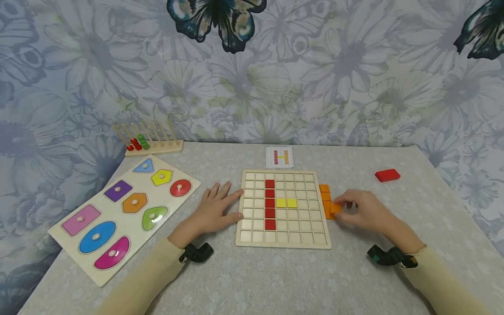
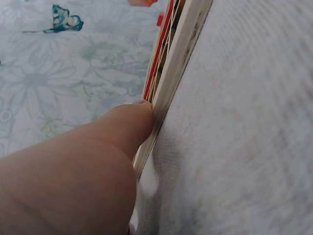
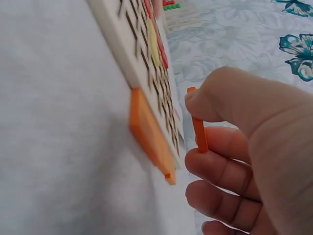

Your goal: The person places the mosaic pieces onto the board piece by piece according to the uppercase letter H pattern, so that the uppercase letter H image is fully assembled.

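Observation:
A wooden grid board (image 1: 256,238) lies in the middle of the table, with a column of red square tiles (image 1: 270,203) and two yellow tiles (image 1: 292,203) in its cells. My left hand (image 1: 214,209) rests with spread fingers at the board's left edge; in the left wrist view the thumb (image 2: 132,122) touches that edge. Between thumb and fingers my right hand (image 1: 364,211) pinches an orange tile (image 3: 198,122), held just right of the board. Other orange tiles (image 3: 146,127) lie flat against the board's right edge.
A small pattern card (image 1: 279,157) lies behind the board. Red tiles (image 1: 387,175) sit at the back right. On the left are a shape puzzle board (image 1: 134,227) with knobbed pieces and a peg rack (image 1: 155,147) with red and green beads. A patterned wall (image 1: 252,96) closes the back.

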`<state>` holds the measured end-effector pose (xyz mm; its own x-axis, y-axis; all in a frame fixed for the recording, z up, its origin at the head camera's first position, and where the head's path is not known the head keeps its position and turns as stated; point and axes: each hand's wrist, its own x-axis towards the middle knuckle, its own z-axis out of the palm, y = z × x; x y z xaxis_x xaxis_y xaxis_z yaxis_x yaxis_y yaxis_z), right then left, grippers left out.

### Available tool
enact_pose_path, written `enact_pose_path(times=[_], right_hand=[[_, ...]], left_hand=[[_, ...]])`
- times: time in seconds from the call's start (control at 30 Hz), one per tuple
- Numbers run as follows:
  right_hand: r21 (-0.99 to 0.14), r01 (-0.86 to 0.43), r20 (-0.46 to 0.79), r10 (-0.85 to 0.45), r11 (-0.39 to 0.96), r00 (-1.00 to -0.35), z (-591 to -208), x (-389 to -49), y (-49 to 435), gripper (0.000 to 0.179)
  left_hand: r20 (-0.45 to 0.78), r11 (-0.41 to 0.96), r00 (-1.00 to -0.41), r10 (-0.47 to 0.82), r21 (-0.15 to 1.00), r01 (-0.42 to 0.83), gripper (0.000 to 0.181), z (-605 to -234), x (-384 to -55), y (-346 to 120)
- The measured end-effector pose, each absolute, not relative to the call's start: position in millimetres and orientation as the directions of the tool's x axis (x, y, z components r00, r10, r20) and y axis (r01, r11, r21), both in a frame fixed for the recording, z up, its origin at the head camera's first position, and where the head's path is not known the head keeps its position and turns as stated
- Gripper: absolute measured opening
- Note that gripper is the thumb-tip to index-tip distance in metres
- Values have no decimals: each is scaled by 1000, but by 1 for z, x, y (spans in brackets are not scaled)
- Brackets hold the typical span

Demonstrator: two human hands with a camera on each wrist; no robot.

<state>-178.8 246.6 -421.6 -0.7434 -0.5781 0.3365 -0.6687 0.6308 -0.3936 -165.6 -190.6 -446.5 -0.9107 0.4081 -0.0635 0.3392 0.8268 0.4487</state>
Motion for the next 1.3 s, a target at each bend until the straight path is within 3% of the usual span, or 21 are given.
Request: enact_pose_path(times=[0.67,1.03,1.3], right_hand=[[-445,-585,237,-541,678,-807,-404,-243,206,23],[-514,-542,181,-534,665,-826,-398,-256,189,26],[-504,-528,151,-533,683,-833,-403,-255,185,25]], left_hand=[[-53,823,-912,407,455,341,72,-445,-164,-192],[-44,825,-911,410,444,350,72,-446,-165,-191],[-56,828,-908,415,438,351,73,-445,-166,-191]])
